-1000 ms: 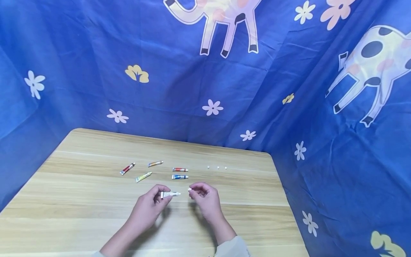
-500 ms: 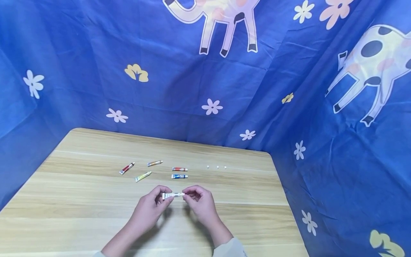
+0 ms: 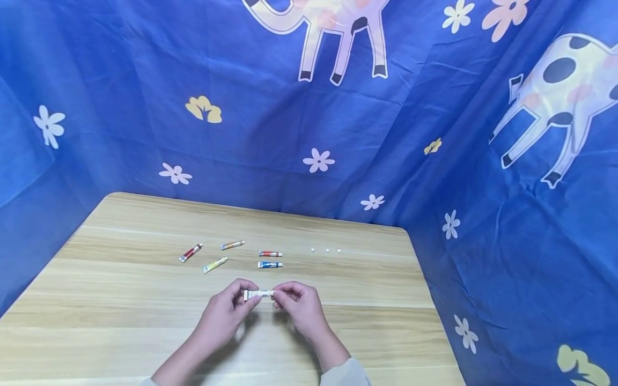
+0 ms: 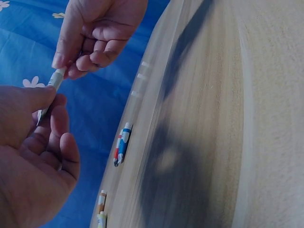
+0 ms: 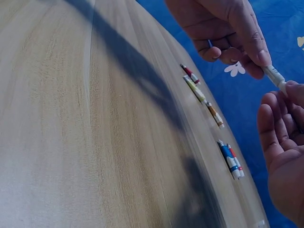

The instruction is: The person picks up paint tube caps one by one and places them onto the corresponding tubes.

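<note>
My left hand [image 3: 223, 311] pinches a small white paint tube [image 3: 258, 294] near its flat end, between thumb and fingers. At the tube's nozzle end, the thumb and index finger of my right hand [image 3: 303, 311] pinch a small white cap, which the fingertips now hide. In the left wrist view the tube [image 4: 58, 78] runs between both hands, held above the table. The right wrist view shows the tube's printed body [image 5: 273, 73] with the right thumb tip at its end.
Beyond the hands on the wooden table [image 3: 120, 305] lie a dark red tube [image 3: 191, 252], an ochre one [image 3: 233, 245], a yellow one [image 3: 215, 265], a red one [image 3: 271, 254] and a blue one [image 3: 270, 265]. Three white caps [image 3: 328, 251] sit farther right. A blue patterned curtain [image 3: 270, 182] surrounds the table.
My right hand has moved left, bringing the white cap from apart to the tube's nozzle, and its fingers have shifted slightly there. The left hand has barely moved.
</note>
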{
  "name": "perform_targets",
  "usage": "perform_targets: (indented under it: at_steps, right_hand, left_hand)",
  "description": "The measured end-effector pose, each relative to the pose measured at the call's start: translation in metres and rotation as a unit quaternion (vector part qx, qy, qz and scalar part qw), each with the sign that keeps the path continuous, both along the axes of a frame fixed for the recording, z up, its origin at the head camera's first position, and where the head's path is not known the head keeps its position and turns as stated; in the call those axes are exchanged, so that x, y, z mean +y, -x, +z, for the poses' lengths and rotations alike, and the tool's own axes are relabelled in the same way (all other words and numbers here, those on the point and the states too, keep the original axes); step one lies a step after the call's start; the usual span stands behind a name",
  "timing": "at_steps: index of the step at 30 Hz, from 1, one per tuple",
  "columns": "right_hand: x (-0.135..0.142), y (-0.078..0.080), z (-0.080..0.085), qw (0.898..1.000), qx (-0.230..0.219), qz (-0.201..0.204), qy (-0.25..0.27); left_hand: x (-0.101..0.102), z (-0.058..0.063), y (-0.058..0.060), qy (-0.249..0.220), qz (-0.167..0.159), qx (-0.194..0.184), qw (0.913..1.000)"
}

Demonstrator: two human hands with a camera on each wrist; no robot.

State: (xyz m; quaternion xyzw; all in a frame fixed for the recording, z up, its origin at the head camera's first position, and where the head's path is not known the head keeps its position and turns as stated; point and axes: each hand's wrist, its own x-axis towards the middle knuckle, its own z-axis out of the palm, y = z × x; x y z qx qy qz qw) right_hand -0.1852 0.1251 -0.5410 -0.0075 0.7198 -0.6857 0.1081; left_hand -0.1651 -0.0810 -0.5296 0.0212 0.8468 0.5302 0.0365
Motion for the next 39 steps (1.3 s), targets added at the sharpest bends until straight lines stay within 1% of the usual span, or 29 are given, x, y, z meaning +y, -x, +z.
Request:
perform_targets:
  at_steps: [3, 8, 11, 16, 20, 23, 29, 34, 39]
  right_hand:
    - [-0.001, 0.001, -0.002, 1.0, 0.0, 0.005, -0.002]
    - [-0.003, -0.001, -0.003, 1.0, 0.0, 0.0, -0.03]
    - [-0.003, -0.003, -0.003, 0.998, 0.004, 0.002, -0.062]
    - [-0.003, -0.004, -0.004, 0.993, 0.03, 0.015, -0.116]
    - [-0.003, -0.005, -0.004, 0.991, 0.035, 0.017, -0.132]
    - [-0.003, -0.005, -0.004, 0.992, 0.027, 0.017, -0.123]
    - [-0.001, -0.004, -0.004, 0.997, 0.006, 0.031, -0.076]
    - [0.003, -0.002, -0.003, 0.998, 0.015, 0.044, -0.044]
    - [0.007, 0.0, 0.0, 0.999, 0.022, 0.047, -0.003]
  left_hand:
    - [0.0, 0.001, -0.001, 0.004, 0.0, 0.006, 1.0]
    - [0.001, 0.003, -0.003, -0.001, -0.011, 0.015, 0.9998]
    - [0.002, 0.002, -0.004, -0.002, -0.019, 0.017, 0.9997]
    - [0.003, -0.002, -0.003, 0.006, -0.023, 0.023, 0.9994]
    - [0.003, -0.004, -0.003, 0.006, -0.028, 0.029, 0.9992]
    - [0.003, -0.003, -0.004, 0.006, -0.029, 0.027, 0.9992]
    - [0.004, -0.002, -0.004, 0.006, -0.023, 0.019, 0.9996]
    - [0.003, -0.002, -0.005, 0.008, -0.013, 0.03, 0.9994]
    - [0.002, -0.004, -0.005, 0.016, -0.002, 0.043, 0.9989]
